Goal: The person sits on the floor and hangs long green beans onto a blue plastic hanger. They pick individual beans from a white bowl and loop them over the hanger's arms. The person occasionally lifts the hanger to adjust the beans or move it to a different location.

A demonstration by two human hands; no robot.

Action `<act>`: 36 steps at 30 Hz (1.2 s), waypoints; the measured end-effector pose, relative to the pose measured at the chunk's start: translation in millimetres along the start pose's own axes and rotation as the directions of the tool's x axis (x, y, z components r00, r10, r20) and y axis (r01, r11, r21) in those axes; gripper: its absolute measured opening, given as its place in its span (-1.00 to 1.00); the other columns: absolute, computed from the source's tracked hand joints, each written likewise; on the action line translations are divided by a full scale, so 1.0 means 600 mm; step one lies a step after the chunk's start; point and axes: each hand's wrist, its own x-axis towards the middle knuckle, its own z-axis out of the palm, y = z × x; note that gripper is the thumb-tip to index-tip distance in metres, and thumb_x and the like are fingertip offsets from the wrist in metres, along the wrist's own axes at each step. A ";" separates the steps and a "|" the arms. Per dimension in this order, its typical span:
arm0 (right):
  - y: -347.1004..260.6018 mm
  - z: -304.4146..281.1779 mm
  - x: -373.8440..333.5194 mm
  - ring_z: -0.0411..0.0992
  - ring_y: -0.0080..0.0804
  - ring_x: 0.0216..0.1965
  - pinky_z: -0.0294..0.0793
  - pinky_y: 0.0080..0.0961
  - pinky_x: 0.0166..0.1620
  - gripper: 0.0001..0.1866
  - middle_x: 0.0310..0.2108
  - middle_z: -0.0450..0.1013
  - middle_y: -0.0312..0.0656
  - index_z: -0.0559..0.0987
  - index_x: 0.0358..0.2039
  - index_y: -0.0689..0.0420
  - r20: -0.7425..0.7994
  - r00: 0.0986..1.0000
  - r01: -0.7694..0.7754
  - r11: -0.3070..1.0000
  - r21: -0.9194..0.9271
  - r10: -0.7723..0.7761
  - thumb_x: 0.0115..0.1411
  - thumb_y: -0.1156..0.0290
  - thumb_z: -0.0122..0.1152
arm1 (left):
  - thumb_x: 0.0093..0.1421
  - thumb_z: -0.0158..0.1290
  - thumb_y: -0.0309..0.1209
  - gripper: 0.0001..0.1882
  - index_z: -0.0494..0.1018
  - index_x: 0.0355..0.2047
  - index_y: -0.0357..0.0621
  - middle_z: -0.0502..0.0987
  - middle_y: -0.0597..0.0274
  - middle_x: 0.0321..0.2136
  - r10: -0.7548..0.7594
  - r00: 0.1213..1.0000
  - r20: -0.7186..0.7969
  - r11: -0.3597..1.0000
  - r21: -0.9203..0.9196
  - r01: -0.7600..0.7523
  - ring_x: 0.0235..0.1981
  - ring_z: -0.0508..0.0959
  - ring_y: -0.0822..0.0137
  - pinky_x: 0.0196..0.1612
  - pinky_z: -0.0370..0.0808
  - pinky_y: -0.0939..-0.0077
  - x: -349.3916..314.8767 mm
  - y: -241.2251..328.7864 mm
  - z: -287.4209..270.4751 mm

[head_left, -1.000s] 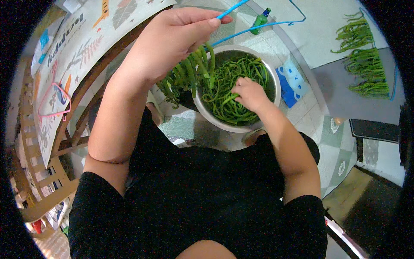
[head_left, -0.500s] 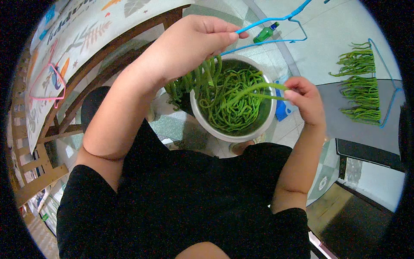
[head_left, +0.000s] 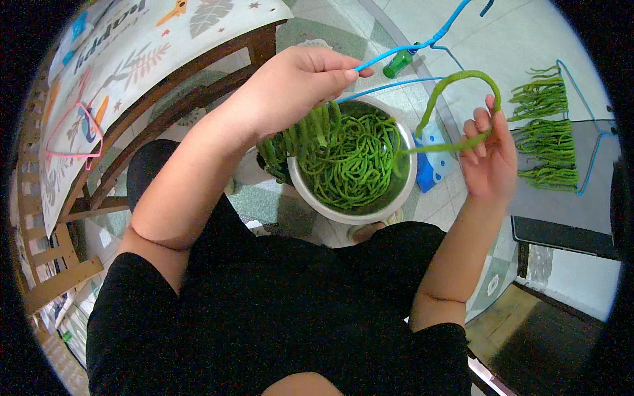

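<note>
My left hand (head_left: 290, 86) pinches one end of a blue hanger (head_left: 396, 49), whose hook points to the upper right. Below that hand dangle several green long beans (head_left: 314, 135), their tops partly covered by it. My right hand (head_left: 492, 162) has its fingers curled round a single long bean (head_left: 470, 75), which arches up in a loop with one end trailing toward the bowl. Under both hands stands a round metal bowl (head_left: 343, 216) holding a tangled heap of long beans (head_left: 356, 158).
At the right, a second blue hanger (head_left: 590, 112) carries a row of hung beans (head_left: 545, 142), lying partly over a grey surface (head_left: 561, 208). A green bottle (head_left: 397, 65) is beyond the bowl. Left is a table with patterned cloth (head_left: 145, 56) and a pink hanger (head_left: 94, 156).
My right hand has moved right and away from the bowl, pulling the bean into a high loop. The left hand, with the hanger, has dropped slightly in the view.
</note>
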 end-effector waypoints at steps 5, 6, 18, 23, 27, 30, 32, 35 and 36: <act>0.050 0.017 0.009 0.09 -0.58 -0.54 0.11 -0.70 -0.56 -0.71 -0.43 0.23 -0.30 0.34 -0.06 0.06 0.020 0.998 0.056 0.983 0.173 -0.061 0.24 0.32 -0.21 | 0.17 -0.09 -0.33 -0.74 0.46 -0.17 -0.11 0.21 0.62 -0.73 0.008 1.000 -0.010 1.000 -0.027 -0.008 -0.70 0.11 0.71 -0.65 0.01 0.78 -0.002 0.003 0.003; 0.060 0.024 0.010 0.09 -0.58 -0.53 0.11 -0.71 -0.55 -0.72 -0.43 0.23 -0.30 0.34 -0.06 0.05 0.017 0.997 0.068 0.975 0.213 -0.074 0.24 0.32 -0.21 | 0.17 -0.09 -0.33 -0.74 0.46 -0.18 -0.11 0.21 0.61 -0.73 0.013 1.000 -0.011 1.000 -0.028 -0.013 -0.70 0.12 0.71 -0.65 0.02 0.78 -0.002 0.002 0.003; 0.067 0.029 0.003 0.00 -0.69 -0.69 0.00 -0.74 -0.60 -0.71 -0.54 0.14 -0.34 0.32 -0.05 0.09 0.200 0.980 -0.017 0.986 0.168 -0.017 0.25 0.37 -0.27 | 0.18 -0.11 -0.30 -0.73 0.45 -0.17 -0.11 0.17 0.61 -0.74 -0.053 0.999 -0.013 0.992 -0.114 0.051 -0.72 0.11 0.69 -0.66 0.01 0.77 -0.007 0.003 0.002; 0.050 0.038 0.002 -0.01 -0.71 -0.72 0.00 -0.75 -0.61 -0.70 -0.55 0.13 -0.34 0.31 -0.02 0.05 0.365 0.926 0.028 0.981 0.191 -0.098 0.26 0.38 -0.28 | 0.19 -0.14 -0.34 -0.69 0.39 -0.12 -0.21 0.11 0.60 -0.72 -0.064 0.998 0.026 0.989 -0.135 0.067 -0.70 0.08 0.69 -0.65 -0.02 0.79 -0.009 0.002 -0.009; 0.067 0.051 -0.005 0.02 -0.72 -0.70 0.05 -0.77 -0.59 -0.71 -0.54 0.14 -0.34 0.30 -0.03 0.02 0.205 0.968 0.114 0.983 0.147 -0.143 0.24 0.39 -0.25 | 0.19 -0.15 -0.34 -0.69 0.38 -0.11 -0.21 0.11 0.59 -0.71 -0.092 0.994 0.058 0.983 -0.157 0.100 -0.70 0.08 0.68 -0.65 -0.01 0.79 -0.006 0.001 -0.010; 0.081 0.043 0.008 0.14 -0.72 -0.68 0.05 -0.82 -0.67 -0.74 -0.53 0.29 -0.30 0.33 -0.11 0.02 0.106 0.994 0.004 0.997 0.080 -0.013 0.15 0.43 -0.06 | 0.19 -0.16 -0.34 -0.69 0.37 -0.11 -0.23 0.12 0.58 -0.71 -0.110 0.991 0.072 0.976 -0.182 0.122 -0.70 0.09 0.68 -0.66 -0.01 0.80 -0.004 0.003 -0.006; 0.105 0.030 0.016 0.17 -0.73 -0.66 0.02 -0.82 -0.71 -0.73 -0.55 0.33 -0.32 0.34 -0.14 -0.01 0.076 0.996 -0.040 0.999 0.015 0.039 0.12 0.44 0.02 | 0.19 -0.16 -0.35 -0.69 0.37 -0.12 -0.25 0.13 0.57 -0.72 -0.135 0.989 0.069 0.969 -0.198 0.146 -0.70 0.09 0.68 -0.66 0.00 0.81 -0.004 0.007 -0.003; 0.115 0.034 0.017 0.16 -0.73 -0.67 0.01 -0.83 -0.71 -0.72 -0.56 0.33 -0.32 0.33 -0.13 -0.01 0.091 0.992 -0.089 0.996 0.025 0.086 0.12 0.44 0.02 | 0.19 -0.13 -0.32 -0.73 0.43 -0.19 -0.16 0.09 0.60 -0.73 -0.099 0.995 0.033 0.970 -0.222 0.104 -0.72 0.04 0.69 -0.67 -0.05 0.80 -0.002 -0.004 -0.001; 0.113 0.042 0.014 0.14 -0.73 -0.68 0.01 -0.85 -0.70 -0.73 -0.56 0.33 -0.32 0.34 -0.14 0.00 0.103 0.993 -0.064 0.997 0.044 0.059 0.12 0.44 0.02 | 0.19 -0.14 -0.33 -0.72 0.41 -0.16 -0.18 0.10 0.60 -0.73 -0.109 0.993 0.052 0.967 -0.224 0.118 -0.71 0.06 0.69 -0.67 -0.04 0.80 -0.002 -0.003 -0.001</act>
